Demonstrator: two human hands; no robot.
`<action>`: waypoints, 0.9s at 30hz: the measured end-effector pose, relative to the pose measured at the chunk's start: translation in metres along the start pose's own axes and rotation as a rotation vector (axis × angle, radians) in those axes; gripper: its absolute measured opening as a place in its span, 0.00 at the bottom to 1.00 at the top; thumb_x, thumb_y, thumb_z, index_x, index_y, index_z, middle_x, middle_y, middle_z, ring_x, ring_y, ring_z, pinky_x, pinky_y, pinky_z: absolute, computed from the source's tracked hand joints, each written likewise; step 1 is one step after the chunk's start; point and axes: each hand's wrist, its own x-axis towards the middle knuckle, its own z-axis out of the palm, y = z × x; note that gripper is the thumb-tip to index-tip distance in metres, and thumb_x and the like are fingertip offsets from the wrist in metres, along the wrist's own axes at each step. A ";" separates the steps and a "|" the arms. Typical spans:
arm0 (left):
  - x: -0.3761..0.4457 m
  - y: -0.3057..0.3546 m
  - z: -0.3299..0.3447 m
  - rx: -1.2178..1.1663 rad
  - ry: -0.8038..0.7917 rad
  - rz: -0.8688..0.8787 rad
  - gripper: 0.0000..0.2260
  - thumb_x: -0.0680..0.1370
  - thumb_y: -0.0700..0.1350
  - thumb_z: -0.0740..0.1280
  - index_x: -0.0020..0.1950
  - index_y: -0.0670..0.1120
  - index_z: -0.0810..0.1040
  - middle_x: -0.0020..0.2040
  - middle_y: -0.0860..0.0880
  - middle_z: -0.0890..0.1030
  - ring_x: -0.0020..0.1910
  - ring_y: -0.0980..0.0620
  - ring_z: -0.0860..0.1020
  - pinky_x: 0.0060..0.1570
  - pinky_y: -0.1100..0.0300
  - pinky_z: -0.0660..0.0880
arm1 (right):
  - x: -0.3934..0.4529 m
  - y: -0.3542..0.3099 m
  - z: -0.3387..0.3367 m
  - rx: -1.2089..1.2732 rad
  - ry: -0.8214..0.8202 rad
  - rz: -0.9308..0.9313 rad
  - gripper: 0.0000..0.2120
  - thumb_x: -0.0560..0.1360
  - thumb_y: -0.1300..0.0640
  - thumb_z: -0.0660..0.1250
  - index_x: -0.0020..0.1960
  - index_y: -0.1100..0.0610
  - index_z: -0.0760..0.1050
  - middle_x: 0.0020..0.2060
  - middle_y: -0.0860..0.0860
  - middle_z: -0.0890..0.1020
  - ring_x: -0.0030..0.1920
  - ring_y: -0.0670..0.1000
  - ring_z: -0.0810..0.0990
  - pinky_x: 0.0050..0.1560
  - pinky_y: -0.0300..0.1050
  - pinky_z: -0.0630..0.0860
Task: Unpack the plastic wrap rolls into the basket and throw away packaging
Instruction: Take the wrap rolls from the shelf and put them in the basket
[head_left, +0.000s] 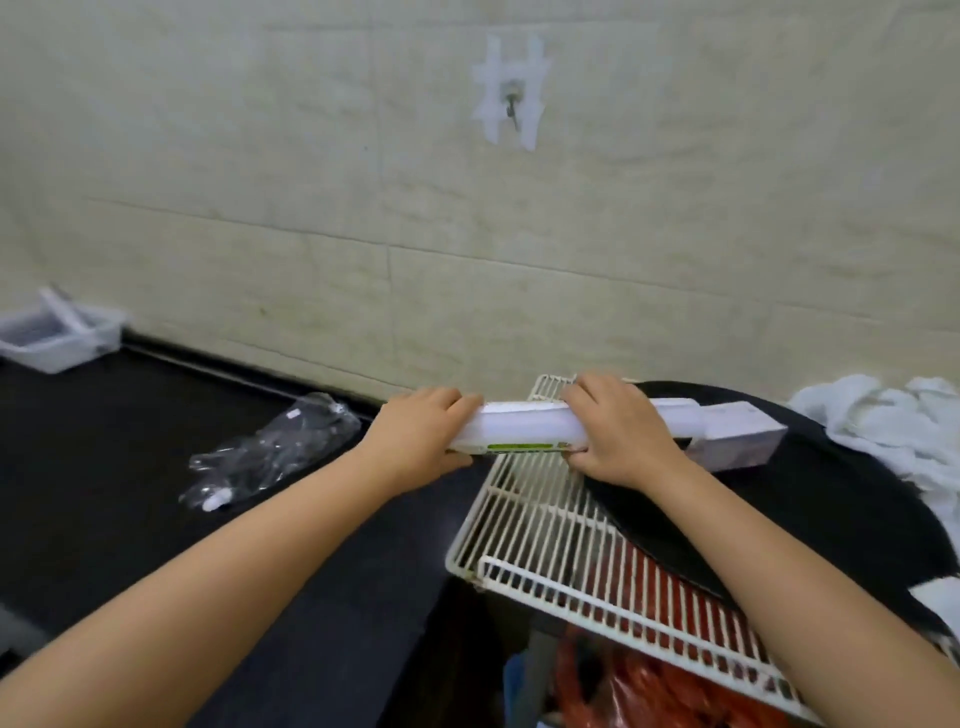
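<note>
I hold a long white plastic wrap roll (519, 426) with a green label strip level above the white wire basket (524, 525). My left hand (421, 439) grips its left end. My right hand (618, 431) is closed around its middle. The right end of the roll sits in a white cardboard box sleeve (737, 434), which rests on a black round surface (810, 509). Crumpled clear plastic packaging (270, 452) lies on the dark counter to the left.
A clear plastic bin (57, 332) stands at the far left against the tiled wall. White cloth (893, 421) is piled at the right. Red bags (649, 680) sit below the wire basket. A hook (511, 101) is taped to the wall.
</note>
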 end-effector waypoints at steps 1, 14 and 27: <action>-0.015 -0.018 0.001 0.014 0.010 -0.051 0.29 0.75 0.55 0.64 0.73 0.49 0.59 0.67 0.48 0.70 0.64 0.45 0.70 0.60 0.52 0.68 | 0.013 -0.020 0.004 0.011 -0.001 -0.026 0.20 0.57 0.60 0.74 0.46 0.66 0.76 0.41 0.63 0.79 0.40 0.63 0.78 0.38 0.53 0.74; -0.279 -0.302 0.006 0.185 -0.038 -0.644 0.26 0.74 0.53 0.66 0.70 0.52 0.63 0.64 0.52 0.72 0.64 0.48 0.71 0.59 0.54 0.65 | 0.177 -0.389 0.066 0.203 0.048 -0.440 0.23 0.49 0.59 0.79 0.41 0.65 0.77 0.34 0.59 0.80 0.32 0.61 0.79 0.28 0.48 0.74; -0.414 -0.560 0.015 0.083 -0.309 -0.765 0.25 0.69 0.57 0.68 0.61 0.47 0.71 0.56 0.46 0.73 0.56 0.46 0.74 0.52 0.55 0.71 | 0.337 -0.654 0.148 0.359 0.004 -0.597 0.21 0.65 0.54 0.71 0.55 0.62 0.73 0.50 0.57 0.78 0.50 0.59 0.75 0.47 0.49 0.68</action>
